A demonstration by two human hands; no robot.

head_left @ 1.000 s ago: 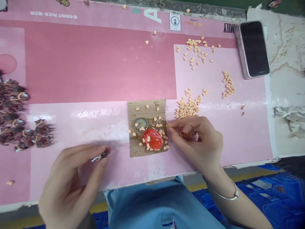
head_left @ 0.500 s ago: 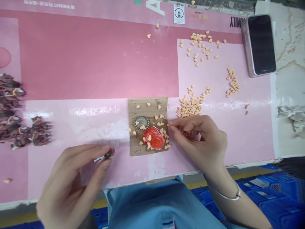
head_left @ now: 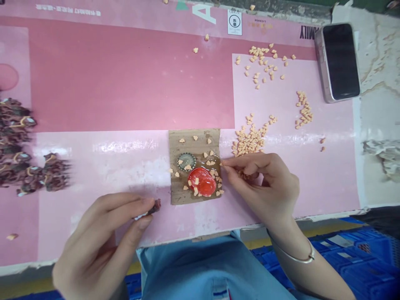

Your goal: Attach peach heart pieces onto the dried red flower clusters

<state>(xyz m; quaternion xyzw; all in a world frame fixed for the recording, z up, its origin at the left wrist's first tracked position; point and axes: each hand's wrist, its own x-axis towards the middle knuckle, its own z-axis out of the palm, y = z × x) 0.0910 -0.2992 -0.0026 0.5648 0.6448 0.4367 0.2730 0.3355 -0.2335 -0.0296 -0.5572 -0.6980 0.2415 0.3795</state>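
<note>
Pinched between the thumb and fingers of my left hand [head_left: 109, 233] is a small dark brown figure [head_left: 153, 207] with a whitish part. My right hand [head_left: 265, 183] pinches a tiny cream piece [head_left: 222, 163] at the right edge of a cardboard square [head_left: 179, 193]. On the cardboard lie a red cap [head_left: 204, 183], a metal bottle cap [head_left: 186, 161], a wet shiny patch and several scattered cream pieces. Part of a pile of cream pieces [head_left: 248, 141] sits just beyond my right hand, and a few more show under its fingers.
Many dark brown figures [head_left: 20, 143] are grouped at the far left. More cream pieces [head_left: 304, 110] lie in loose groups at the right and back. A phone [head_left: 340, 62] rests at the back right. Blue crates [head_left: 359, 262] stand below the table's front edge.
My left hand has moved a little right, toward the cardboard, and the brown figure in it appears turned. My right hand has barely moved.
</note>
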